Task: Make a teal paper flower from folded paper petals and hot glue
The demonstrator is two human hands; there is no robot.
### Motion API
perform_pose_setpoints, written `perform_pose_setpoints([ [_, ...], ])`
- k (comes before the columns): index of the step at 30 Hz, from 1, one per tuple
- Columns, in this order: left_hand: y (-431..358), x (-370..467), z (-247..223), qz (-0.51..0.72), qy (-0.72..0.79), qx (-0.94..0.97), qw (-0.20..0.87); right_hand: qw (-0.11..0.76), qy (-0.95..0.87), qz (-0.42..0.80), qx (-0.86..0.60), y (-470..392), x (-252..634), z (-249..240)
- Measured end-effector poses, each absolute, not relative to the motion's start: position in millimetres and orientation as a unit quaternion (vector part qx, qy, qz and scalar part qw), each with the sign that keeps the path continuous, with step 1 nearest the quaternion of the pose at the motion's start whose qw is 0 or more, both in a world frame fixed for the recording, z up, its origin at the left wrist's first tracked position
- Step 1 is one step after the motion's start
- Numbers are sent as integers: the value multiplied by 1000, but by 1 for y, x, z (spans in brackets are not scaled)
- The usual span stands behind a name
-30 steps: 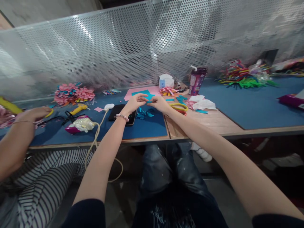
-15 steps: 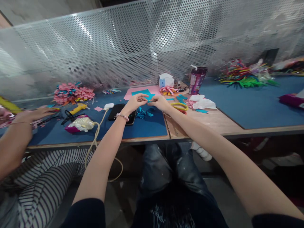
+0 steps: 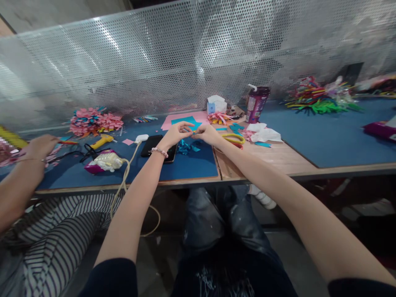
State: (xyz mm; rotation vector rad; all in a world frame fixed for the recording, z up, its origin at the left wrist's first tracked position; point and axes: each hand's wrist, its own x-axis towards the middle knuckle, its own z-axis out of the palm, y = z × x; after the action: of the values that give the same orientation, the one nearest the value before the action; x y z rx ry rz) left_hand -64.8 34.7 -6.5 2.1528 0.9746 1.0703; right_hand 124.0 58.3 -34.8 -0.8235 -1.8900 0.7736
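My left hand (image 3: 178, 133) and my right hand (image 3: 207, 134) meet at the fingertips above the blue mat (image 3: 198, 167). A small bluish piece shows between their pinched fingers, too small to make out fully. Behind them lie blue paper (image 3: 186, 120) and a pink sheet (image 3: 167, 122). Crumpled blue paper strips (image 3: 185, 147) rest just below the fingers. A black phone (image 3: 151, 145) is beside my left wrist, which wears a beaded bracelet. Yellow-handled scissors (image 3: 233, 138) lie by my right wrist.
Another person's hand (image 3: 43, 146) is at the left, near a yellow glue gun (image 3: 103, 141). A purple cup (image 3: 256, 105), tissue box (image 3: 216, 105) and white tissue (image 3: 266, 134) stand or lie right of centre. Colourful strips (image 3: 318, 97) are farther right; a cable (image 3: 125, 177) hangs over the edge.
The other person's hand at the left has moved slightly left and up, with its fingers turned. My own hands stay almost in place, with a slight shift at the fingertips.
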Motion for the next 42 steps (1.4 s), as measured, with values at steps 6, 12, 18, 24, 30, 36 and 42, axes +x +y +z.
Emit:
perform_pose_setpoints([
  [6,35,-64,-7,408,352,799,266,454,-762,311,-341,56,123,-34],
  [12,36,-64,-8,420,356,795,255,448,-765,312,-340,56,121,-34],
  [18,39,-67,-8,438,362,787,242,437,-779,305,-330,57,121,-33],
  [24,41,-67,-10,435,361,787,246,424,-792,270,-345,58,122,-33],
  [30,52,-72,-19,349,441,820,104,413,-797,165,-409,66,128,-35],
  [36,68,-81,-28,246,504,828,8,347,-811,46,-468,66,133,-35],
  [42,67,-71,-24,145,521,836,-90,290,-825,-18,-484,58,131,-32],
])
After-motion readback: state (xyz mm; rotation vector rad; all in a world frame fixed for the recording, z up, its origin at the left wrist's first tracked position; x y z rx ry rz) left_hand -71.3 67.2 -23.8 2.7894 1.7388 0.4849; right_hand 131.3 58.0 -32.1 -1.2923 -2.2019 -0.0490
